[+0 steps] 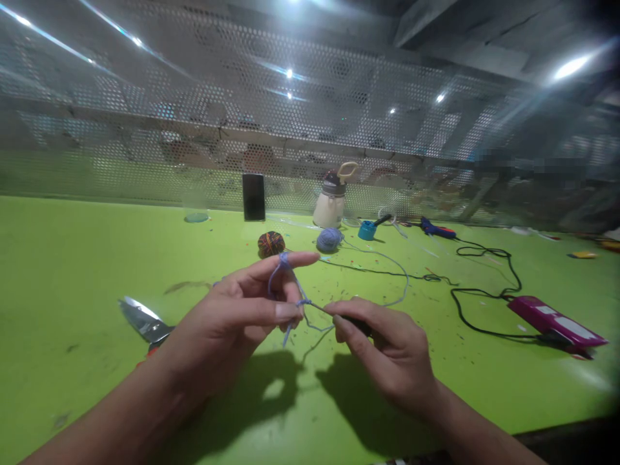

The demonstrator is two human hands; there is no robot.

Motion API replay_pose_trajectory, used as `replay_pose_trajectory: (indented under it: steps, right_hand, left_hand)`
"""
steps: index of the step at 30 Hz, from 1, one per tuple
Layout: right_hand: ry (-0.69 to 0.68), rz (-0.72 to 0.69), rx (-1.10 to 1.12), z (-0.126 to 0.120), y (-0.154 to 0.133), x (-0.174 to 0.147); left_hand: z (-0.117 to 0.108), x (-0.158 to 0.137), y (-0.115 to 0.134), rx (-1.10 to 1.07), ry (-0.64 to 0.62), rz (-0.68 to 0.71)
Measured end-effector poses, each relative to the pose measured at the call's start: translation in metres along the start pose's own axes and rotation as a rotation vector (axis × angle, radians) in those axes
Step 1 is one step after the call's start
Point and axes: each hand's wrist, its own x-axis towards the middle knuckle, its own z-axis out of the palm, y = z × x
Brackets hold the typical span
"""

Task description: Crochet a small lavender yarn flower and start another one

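Observation:
My left hand (242, 303) pinches a small knotted bit of blue yarn (287, 334) between thumb and fingers. The strand wraps round its stretched index finger. My right hand (387, 342) grips the dark handle of a crochet hook (320, 309), whose thin metal shaft points left into a yarn loop near the left fingertips. From there the strand hangs below the hook and passes behind my right hand. On the green table it curves back to a blue yarn ball (329, 239). A multicoloured yarn ball (271, 244) lies just beyond my left hand.
Scissors (145, 320) lie left, partly behind my left forearm. Farther back stand a black phone-like slab (254, 197), a bottle (330, 203) and a small blue pot (367, 230). A blue glue gun (436, 228) and a magenta power strip (557, 320) with black cord lie right.

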Motion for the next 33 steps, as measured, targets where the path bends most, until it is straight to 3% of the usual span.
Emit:
replay_pose_trajectory:
  steps: [4,8,13,21,24,28,30,33]
  right_hand:
    - [-0.019,0.094,0.069,-0.002,0.0,-0.002]
    - [-0.089,0.358,0.359,0.0,0.004,-0.005]
    - [-0.104,0.628,0.617,0.005,0.011,-0.006]
    - [-0.171,0.669,0.516,0.002,0.007,-0.001]
    - [-0.197,0.76,0.58,0.003,0.008,0.0]
    - [-0.168,0.854,0.752,0.006,0.009,0.001]
    - [-0.139,0.865,0.856,0.008,0.008,0.001]
    - [-0.074,0.824,0.942,0.012,0.005,-0.002]
  left_hand:
    - [0.0,0.002,0.002,0.04,0.036,-0.005]
    - [-0.002,0.004,0.0,0.202,0.065,-0.054]
    - [-0.008,0.006,-0.007,0.341,-0.009,-0.14]
    - [-0.007,0.006,-0.007,0.371,-0.119,-0.134]
    - [-0.006,0.005,-0.008,0.57,-0.125,-0.067]
    - [0.0,0.002,-0.01,0.931,-0.038,0.144]
    - [0.002,0.0,-0.011,0.886,0.013,0.167]
    - [0.005,0.0,-0.012,0.521,0.043,0.054]
